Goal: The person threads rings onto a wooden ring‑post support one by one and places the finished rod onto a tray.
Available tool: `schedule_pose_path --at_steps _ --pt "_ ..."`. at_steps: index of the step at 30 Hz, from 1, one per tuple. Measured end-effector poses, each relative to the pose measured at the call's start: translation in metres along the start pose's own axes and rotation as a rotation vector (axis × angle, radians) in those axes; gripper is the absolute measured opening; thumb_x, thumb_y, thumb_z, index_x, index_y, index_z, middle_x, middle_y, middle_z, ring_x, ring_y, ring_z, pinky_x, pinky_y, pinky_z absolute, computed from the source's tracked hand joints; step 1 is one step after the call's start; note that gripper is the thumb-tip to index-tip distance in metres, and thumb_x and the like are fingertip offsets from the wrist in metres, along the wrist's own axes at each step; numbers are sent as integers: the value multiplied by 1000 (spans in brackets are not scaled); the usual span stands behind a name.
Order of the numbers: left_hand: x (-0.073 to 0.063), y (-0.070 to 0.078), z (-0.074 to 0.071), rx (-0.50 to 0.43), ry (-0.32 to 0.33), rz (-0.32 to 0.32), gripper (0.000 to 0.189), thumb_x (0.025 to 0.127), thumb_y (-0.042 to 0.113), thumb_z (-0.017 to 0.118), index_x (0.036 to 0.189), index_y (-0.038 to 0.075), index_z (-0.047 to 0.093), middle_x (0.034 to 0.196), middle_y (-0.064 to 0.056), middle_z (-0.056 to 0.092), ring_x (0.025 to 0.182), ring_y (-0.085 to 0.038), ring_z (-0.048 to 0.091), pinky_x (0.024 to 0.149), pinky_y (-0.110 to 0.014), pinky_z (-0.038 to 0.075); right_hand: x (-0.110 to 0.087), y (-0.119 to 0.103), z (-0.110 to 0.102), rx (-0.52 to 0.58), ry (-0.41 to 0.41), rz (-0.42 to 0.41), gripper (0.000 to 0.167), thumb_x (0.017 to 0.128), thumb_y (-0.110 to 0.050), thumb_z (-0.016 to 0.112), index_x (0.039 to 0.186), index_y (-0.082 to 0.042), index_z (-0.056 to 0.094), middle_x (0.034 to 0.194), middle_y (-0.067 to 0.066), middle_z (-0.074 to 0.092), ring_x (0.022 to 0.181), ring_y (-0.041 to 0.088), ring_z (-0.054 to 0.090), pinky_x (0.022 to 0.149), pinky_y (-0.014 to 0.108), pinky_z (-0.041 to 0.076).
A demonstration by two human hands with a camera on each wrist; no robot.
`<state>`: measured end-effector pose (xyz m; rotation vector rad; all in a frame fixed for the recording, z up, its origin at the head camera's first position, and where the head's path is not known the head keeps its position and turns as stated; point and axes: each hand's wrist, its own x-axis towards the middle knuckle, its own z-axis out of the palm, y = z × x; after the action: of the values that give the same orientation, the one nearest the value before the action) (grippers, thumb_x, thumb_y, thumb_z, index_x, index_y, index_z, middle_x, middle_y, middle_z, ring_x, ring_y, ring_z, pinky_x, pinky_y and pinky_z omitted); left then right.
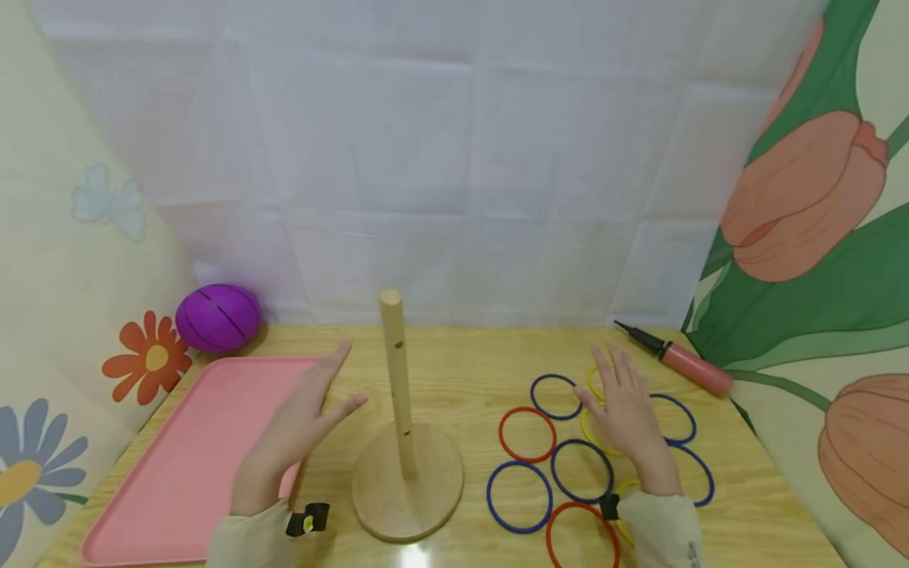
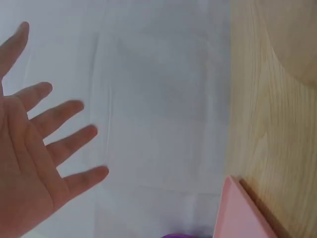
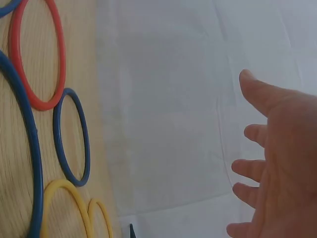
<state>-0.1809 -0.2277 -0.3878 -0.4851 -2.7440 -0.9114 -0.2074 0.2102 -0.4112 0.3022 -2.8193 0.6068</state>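
Observation:
My left hand (image 1: 294,426) hovers over the right side of a pink tray (image 1: 192,442), thumb and fingers spread and holding nothing. Just to its right stands a wooden post (image 1: 399,379) on a round wooden base (image 1: 369,497). My right hand (image 1: 628,414) is held above several rings on the right, its fingers extended with nothing in them. Among the rings are a red ring (image 1: 501,442), a blue ring (image 1: 489,505) and a yellow ring (image 1: 585,434), which the right hand partly covers. In the right wrist view, a red ring (image 3: 61,59) and other rings lie flat on the wood.
A purple ball (image 1: 218,318) sits at the back left, behind the tray. At the back right lies a pump (image 1: 692,367) with a pink barrel and black nozzle. White cloth (image 1: 454,158) hangs behind the wooden table (image 1: 469,355), and flower-printed cloth flanks both sides.

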Motion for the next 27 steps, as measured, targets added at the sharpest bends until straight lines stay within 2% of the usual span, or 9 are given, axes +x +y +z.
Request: schedule_pose_path --at_steps 5,9,12,19,23,27 --pt "0 4 6 -155 -35 60 77 97 26 59 157 23 11 152 -20 39 138 -47 36 108 -72 27 -1 0 0 73 -8 -33 70 101 -38 48 155 -8 17 160 25 14 146 47 14 115 68 18" --pt "-1 5 11 -224 -58 109 73 97 19 58 157 21 16 144 -19 50 130 -44 48 103 -73 33 -2 1 0 137 -13 -42 68 101 -35 50 156 -11 18 160 24 17 144 47 20 112 69 25" --pt "-2 5 13 -258 -78 129 71 97 17 58 156 20 19 142 -17 53 128 -41 51 103 -72 35 -5 3 -1 185 -33 -41 68 101 -36 50 156 -12 18 160 23 17 144 47 21 112 69 26" --pt "-7 4 19 -270 -121 119 67 97 19 58 155 13 24 140 -16 55 127 -37 54 102 -62 44 -12 4 -5 241 -74 -32 69 100 -39 50 155 -9 21 155 26 26 140 49 28 109 70 30" --pt "-10 2 25 -281 -158 105 66 96 21 59 152 6 28 140 -19 54 127 -41 52 102 -66 42 -15 5 -5 242 -88 -29 69 99 -38 52 154 -9 22 153 28 29 137 51 32 107 70 32" --pt "-16 0 29 -295 -200 76 65 96 24 59 151 4 30 141 -21 52 128 -44 50 101 -67 41 -18 6 -4 253 -95 -27 68 99 -38 52 154 -9 25 153 28 30 137 50 33 107 70 32"
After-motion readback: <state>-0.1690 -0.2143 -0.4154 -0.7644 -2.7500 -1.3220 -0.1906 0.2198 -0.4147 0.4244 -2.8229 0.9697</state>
